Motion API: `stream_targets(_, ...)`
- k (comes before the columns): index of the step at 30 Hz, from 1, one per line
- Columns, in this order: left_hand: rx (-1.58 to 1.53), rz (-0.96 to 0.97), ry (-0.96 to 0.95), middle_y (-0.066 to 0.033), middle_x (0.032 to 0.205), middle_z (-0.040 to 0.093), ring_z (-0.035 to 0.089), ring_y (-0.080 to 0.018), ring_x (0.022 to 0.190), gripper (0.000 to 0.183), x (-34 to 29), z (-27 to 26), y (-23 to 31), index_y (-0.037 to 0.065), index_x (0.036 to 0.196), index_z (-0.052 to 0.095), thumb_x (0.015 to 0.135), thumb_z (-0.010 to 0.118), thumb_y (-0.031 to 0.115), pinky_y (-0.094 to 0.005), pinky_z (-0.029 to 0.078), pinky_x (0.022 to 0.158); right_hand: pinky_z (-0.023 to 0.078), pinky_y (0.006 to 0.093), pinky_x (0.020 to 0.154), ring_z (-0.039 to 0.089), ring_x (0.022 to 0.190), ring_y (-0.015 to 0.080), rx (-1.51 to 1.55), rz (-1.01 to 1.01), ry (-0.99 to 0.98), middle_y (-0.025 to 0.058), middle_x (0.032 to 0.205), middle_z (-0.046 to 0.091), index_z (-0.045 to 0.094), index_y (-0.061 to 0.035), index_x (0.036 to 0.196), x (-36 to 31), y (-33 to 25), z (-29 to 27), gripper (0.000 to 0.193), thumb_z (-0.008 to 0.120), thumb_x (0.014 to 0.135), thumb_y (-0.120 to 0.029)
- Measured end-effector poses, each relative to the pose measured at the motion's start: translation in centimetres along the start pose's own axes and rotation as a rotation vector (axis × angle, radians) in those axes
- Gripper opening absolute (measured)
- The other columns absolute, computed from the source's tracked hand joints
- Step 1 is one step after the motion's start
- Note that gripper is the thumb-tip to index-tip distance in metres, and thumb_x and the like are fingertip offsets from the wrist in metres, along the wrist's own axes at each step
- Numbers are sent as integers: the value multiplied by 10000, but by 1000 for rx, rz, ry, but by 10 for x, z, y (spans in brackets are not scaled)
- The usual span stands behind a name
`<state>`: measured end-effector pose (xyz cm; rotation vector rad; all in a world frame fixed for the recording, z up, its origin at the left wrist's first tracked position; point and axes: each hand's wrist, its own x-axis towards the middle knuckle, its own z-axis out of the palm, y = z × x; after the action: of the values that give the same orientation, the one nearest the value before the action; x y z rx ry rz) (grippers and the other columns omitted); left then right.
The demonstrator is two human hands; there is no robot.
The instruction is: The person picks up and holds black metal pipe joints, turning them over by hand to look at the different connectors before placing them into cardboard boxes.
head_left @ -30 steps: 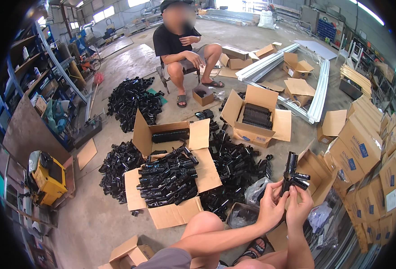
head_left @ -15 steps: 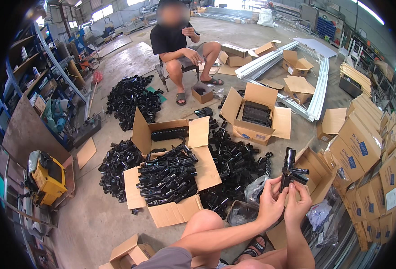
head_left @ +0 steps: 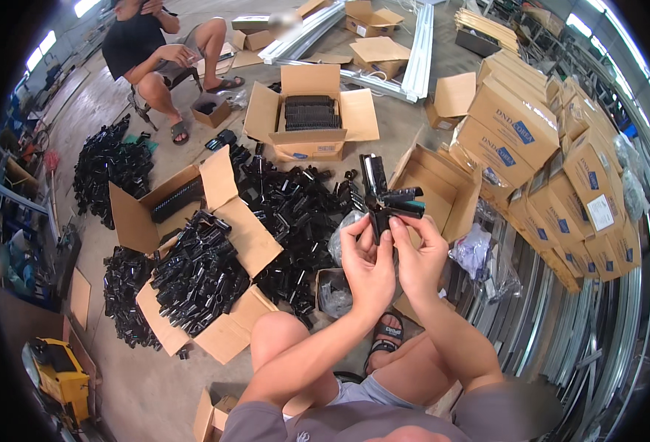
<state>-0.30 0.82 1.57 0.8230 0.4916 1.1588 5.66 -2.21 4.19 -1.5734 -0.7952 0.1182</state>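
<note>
Both my hands are raised before me around one shiny black tube connector [head_left: 373, 177], with one arm pointing up and shorter arms to the right. My left hand [head_left: 367, 267] pinches its lower end from the left. From the other side my right hand [head_left: 420, 258] grips the same lower part, thumb against it. Behind the hands lies a heap of similar black connectors [head_left: 295, 199]. An open cardboard box [head_left: 443, 184] stands just beyond my right hand. Nearer the left, more connectors [head_left: 199, 272] are piled over the flaps of another carton [head_left: 240, 320].
A carton with neatly stacked black parts [head_left: 310, 151] stands farther off. A co-worker [head_left: 144, 55] sits at the back left beside another black heap [head_left: 115, 166]. Stacked cartons [head_left: 513, 136] and long metal profiles [head_left: 516, 353] fill the right. A yellow machine [head_left: 60, 376] stands at lower left.
My view has swung to the right, so the surroundings sit farther left in the picture. Both hands still hold the connector, its upper arm now leaning slightly left.
</note>
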Motion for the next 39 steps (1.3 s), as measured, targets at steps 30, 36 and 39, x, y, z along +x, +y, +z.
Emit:
stream_targets(30, 49, 1, -51, -149, 1240, 611, 596, -121, 1093, 307, -5, -6, -10, -5, 1245, 392, 973, 527, -49, -237, 498, 881, 477, 292, 820, 619, 883, 157, 49, 79, -38, 76, 930, 660, 698, 51, 990, -4, 10, -6, 142, 673, 887, -44)
stream_targets(36, 27, 7, -46, -154, 1252, 603, 590, -122, 1101, 310, -8, -7, -5, -3, 1247, 395, 971, 524, -56, -232, 489, 889, 485, 282, 796, 622, 875, 145, 106, 70, -3, 78, 916, 679, 704, 51, 992, -12, 20, -3, 142, 677, 886, -39)
stream_targets(39, 6, -36, -68, -163, 1265, 586, 576, -135, 1130, 321, -9, -3, -9, -2, 1244, 400, 958, 526, -78, -241, 486, 903, 484, 285, 796, 622, 883, 145, 122, 115, 8, 80, 926, 685, 700, 53, 1007, -10, 24, -8, 158, 684, 876, -33)
